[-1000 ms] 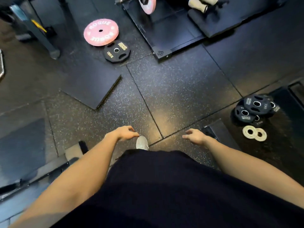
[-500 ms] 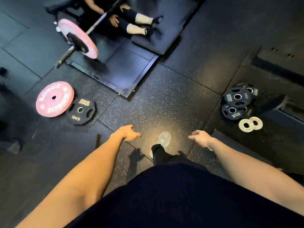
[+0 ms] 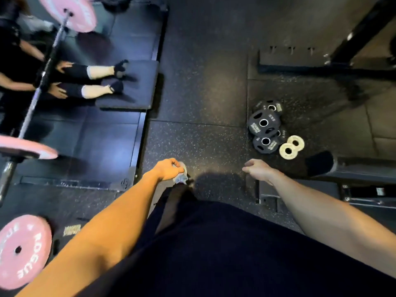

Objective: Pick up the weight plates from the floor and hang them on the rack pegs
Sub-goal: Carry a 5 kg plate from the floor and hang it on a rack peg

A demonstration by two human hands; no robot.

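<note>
Ahead, black weight plates (image 3: 264, 125) stacked overlapping, two small pale plates (image 3: 291, 147) beside

Single head-worn view, looking steeply down.
Close over both forearms, wider across the rubber floor (image 3: 203, 86) ahead.

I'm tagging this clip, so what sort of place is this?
Most likely a gym's free-weight area. Black weight plates and two small pale plates lie on speckled rubber flooring, a barbell carries pink bumper plates, and another pink plate lies loose.
</note>
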